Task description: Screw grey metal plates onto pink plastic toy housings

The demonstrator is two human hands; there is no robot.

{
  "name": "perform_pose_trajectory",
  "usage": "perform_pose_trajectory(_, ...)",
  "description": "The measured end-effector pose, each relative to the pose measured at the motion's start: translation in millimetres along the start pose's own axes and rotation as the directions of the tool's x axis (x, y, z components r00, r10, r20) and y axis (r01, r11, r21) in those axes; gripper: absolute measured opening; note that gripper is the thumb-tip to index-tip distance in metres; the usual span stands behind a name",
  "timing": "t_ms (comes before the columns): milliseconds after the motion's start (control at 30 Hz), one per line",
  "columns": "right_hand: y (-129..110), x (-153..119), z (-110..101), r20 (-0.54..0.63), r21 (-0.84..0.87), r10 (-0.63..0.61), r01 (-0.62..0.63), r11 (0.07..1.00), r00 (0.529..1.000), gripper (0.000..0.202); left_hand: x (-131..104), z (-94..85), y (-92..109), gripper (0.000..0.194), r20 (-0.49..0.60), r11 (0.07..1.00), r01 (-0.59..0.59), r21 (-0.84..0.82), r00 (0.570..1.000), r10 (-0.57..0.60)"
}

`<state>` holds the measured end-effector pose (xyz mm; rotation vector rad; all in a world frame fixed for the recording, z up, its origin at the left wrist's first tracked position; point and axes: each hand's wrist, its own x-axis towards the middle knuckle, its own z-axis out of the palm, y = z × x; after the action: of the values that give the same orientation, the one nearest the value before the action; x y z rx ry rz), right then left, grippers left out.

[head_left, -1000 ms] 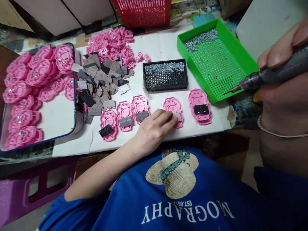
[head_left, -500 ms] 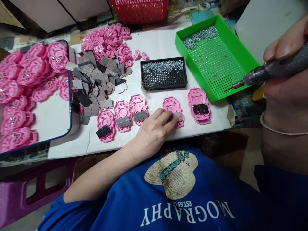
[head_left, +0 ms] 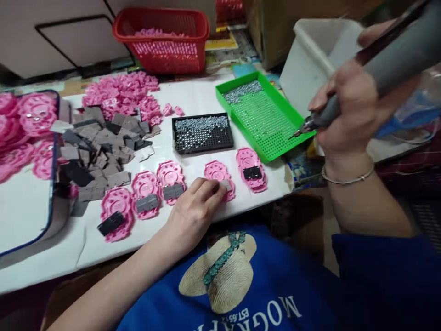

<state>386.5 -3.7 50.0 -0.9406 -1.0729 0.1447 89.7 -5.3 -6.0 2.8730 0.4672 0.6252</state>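
Note:
My left hand (head_left: 195, 207) is closed, its fingertips on a small grey plate (head_left: 225, 185) that lies on a pink plastic shell (head_left: 216, 170). My right hand (head_left: 351, 101) grips a grey electric screwdriver (head_left: 329, 110), its bit pointing down to the left over the near end of a green tray (head_left: 237, 112) of screws. To the right of my left hand lies a pink shell (head_left: 248, 157) bearing a black plate (head_left: 252, 173). Left of it, several pink shells (head_left: 145, 183) stand in a row with grey or black plates on them.
A black perforated tray (head_left: 203, 146) holds screws. Farther left are a heap of grey plates (head_left: 103, 147), a pile of pink parts (head_left: 117, 94) and a blue-rimmed white tray (head_left: 24, 218) with pink shells. Behind stand a red basket (head_left: 168, 53) and a white bin (head_left: 303, 59).
My view has swung, so the table things sit farther left and the red basket shows more fully. The screwdriver bit remains over the green tray; my left hand stays at the same shell.

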Motion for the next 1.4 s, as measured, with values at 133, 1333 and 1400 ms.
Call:
perform_pose_trajectory(133, 21.5, 8.4, -9.9, -0.031, -0.139, -0.158, 0.152, 0.979, 0.987, 0.042, 4.0, -0.8, -0.2, 0.024, -0.038, 0.999, -0.03, 0.027, 0.999, 0.031)
perform_pose_trajectory(1333, 35.6, -0.6, -14.3, -0.009, -0.258, -0.035, 0.032, 0.966, 0.999, 0.043, 4.8, -0.7, -0.1, 0.024, -0.025, 0.999, -0.021, 0.028, 0.999, 0.021)
perform_pose_trajectory(1400, 25.6, 2.9, -9.4, -0.039, -0.18, -0.092, 0.084, 0.98, 0.995, 0.041, 4.5, -0.8, 0.8, 0.025, -0.015, 1.0, -0.016, 0.022, 1.0, 0.016)
